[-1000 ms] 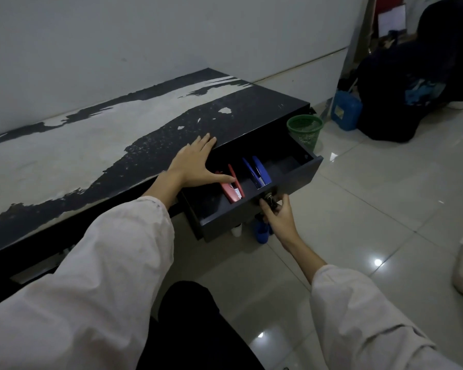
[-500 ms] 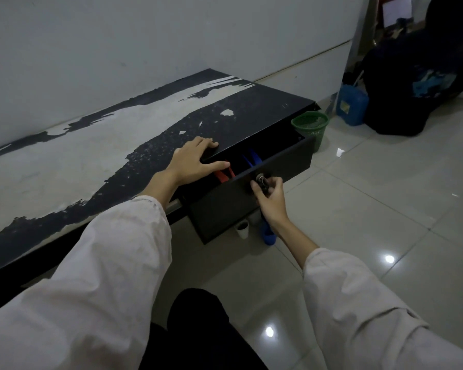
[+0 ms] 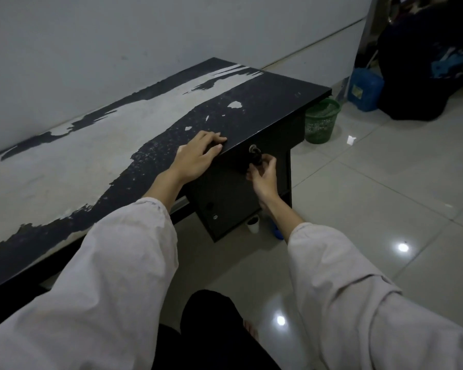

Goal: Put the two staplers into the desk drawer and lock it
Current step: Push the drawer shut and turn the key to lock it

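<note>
Key [image 3: 256, 156] in closed drawer [image 3: 262, 145], between right hand [image 3: 262, 177] fingertips.

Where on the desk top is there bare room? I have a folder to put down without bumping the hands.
The desk top is bare from the wall edge out to the left hand, and past that hand to the far corner. The crowded spot is the front edge, where the right hand is at the key.

I see drawer [image 3: 241, 158] now fully shut, staplers hidden; right hand [image 3: 262, 174] shifted to the key [image 3: 255, 156].
</note>
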